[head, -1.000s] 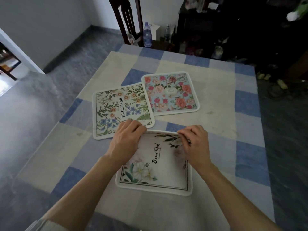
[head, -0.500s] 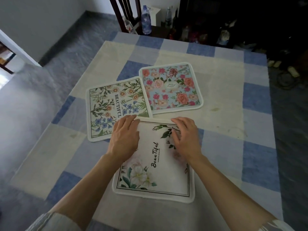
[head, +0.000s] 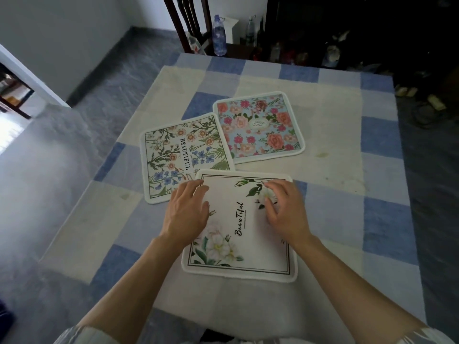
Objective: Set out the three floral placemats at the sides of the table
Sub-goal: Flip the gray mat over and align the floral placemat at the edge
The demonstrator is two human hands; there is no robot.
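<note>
Left hand point(head: 188, 212) and right hand point(head: 285, 209), fingers loosely spread, rest flat on white rounded-square fabric placemat point(head: 246, 227); nothing gripped.

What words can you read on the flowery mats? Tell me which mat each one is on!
"BEAUTIFUL": down the middle of the wildflower placemat.
"BeauTiful": in script on the white placemat under the hands; the tiny line beside it is too small to read.
Pink rose placemat: its white centre badge holds writing too blurred to read.
Water bottle label: unreadable.
</note>
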